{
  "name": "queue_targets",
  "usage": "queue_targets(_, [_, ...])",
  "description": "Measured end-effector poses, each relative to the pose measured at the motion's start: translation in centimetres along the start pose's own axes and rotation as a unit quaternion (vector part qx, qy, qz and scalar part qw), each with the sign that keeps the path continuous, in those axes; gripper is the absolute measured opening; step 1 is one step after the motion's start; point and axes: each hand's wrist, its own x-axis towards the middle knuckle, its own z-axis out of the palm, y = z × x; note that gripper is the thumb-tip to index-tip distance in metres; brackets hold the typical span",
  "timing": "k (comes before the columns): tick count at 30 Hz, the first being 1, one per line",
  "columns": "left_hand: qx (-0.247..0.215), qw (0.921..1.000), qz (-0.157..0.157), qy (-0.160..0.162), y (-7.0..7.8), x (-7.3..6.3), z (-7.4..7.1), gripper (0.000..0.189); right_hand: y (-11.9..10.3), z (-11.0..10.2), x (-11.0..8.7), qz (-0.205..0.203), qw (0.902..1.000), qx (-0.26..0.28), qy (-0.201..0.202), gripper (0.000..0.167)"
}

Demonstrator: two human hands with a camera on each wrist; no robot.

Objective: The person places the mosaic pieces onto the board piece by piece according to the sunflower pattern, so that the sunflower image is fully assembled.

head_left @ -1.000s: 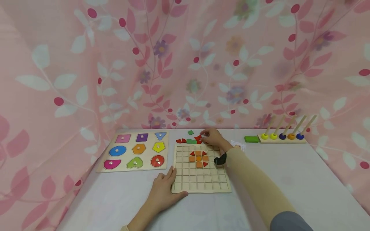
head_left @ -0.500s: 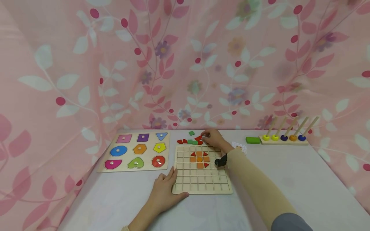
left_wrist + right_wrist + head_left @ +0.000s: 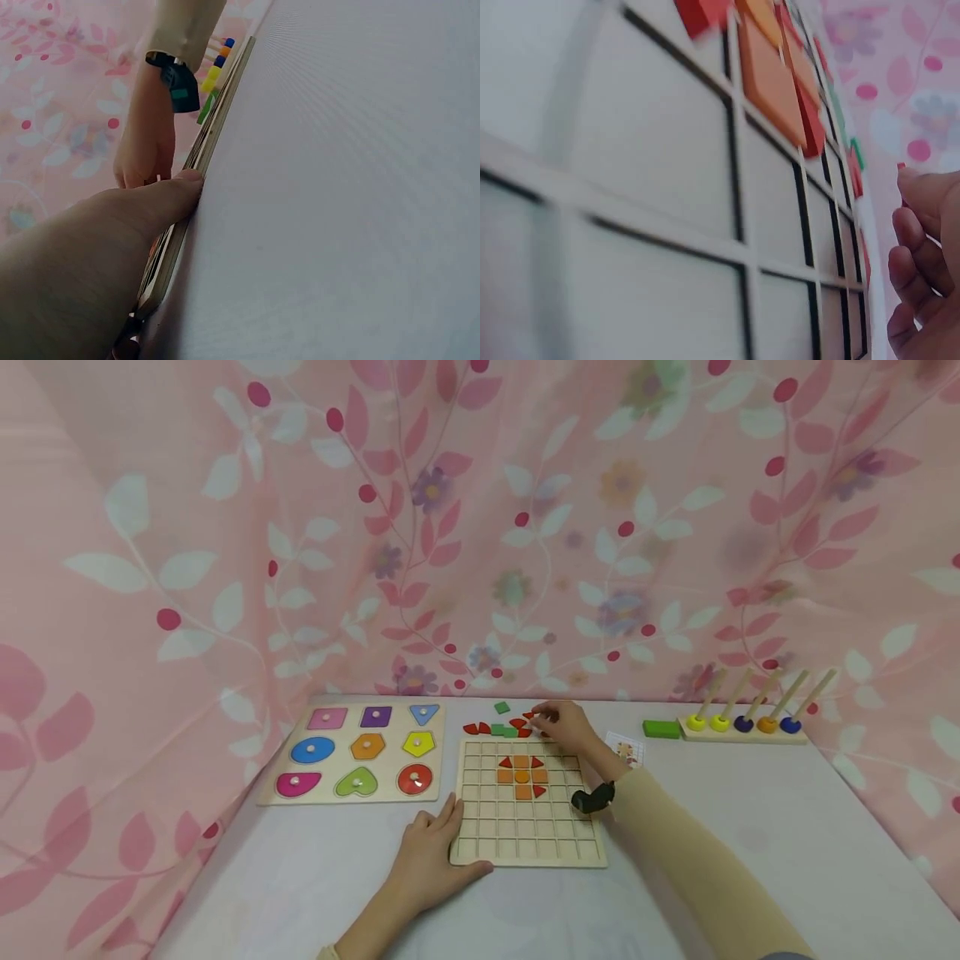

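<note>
My left hand (image 3: 428, 862) steadies the near left corner of a square wooden grid board (image 3: 517, 852). Its extended fingers touch the left side, and the thumb (image 3: 176, 195) lies at the front edge. Beyond the board's far edge, my right hand (image 3: 567, 727) pinches a small red piece (image 3: 901, 166) between thumb and finger; most of that piece is hidden. Below its fingertips lie loose red pieces (image 3: 519, 723) and green squares (image 3: 511, 732). Set in the grid are an orange disc (image 3: 522, 777), several orange squares (image 3: 522, 792) around it, and three red wedge pieces (image 3: 539, 791).
To the left lies a shape puzzle board (image 3: 397, 747) with knobbed pieces. A small printed card (image 3: 626, 749) is right of my right wrist. Farther right stand a green block (image 3: 662, 729) and a peg stand with coloured beads (image 3: 744, 725). A pink floral curtain (image 3: 480, 527) hangs behind the table.
My right hand has shifted slightly right, with a red piece now at its fingertips apart from the loose pile. The head view has drifted a little. My left hand stays at the board's corner.
</note>
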Motion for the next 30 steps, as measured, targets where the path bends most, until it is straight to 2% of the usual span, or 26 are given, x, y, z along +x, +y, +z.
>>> queue_targets(8, [0.006, 1.0, 0.0, 0.003, -0.2, 0.2, -0.2, 0.113, -3.2, 0.8, -4.7, 0.009, 0.9974, 0.067, 0.027, 0.029])
queue_targets(14, [0.003, 1.0, -0.005, -0.002, -0.3, 0.2, 0.1, 0.114, -4.0, 1.9, -7.9, 0.016, 0.9963, 0.084, 0.004, 0.027])
queue_targets(19, [0.006, 1.0, -0.007, 0.0, -0.2, 0.1, 0.1, 0.114, -4.4, 2.4, -9.6, 0.01, 0.9974, 0.07, -0.012, 0.025])
queue_targets(30, [0.004, 1.0, -0.005, -0.003, -0.1, 0.2, 0.0, 0.113, -4.4, 3.3, -10.5, -0.087, 0.9962, 0.004, -0.012, 0.021])
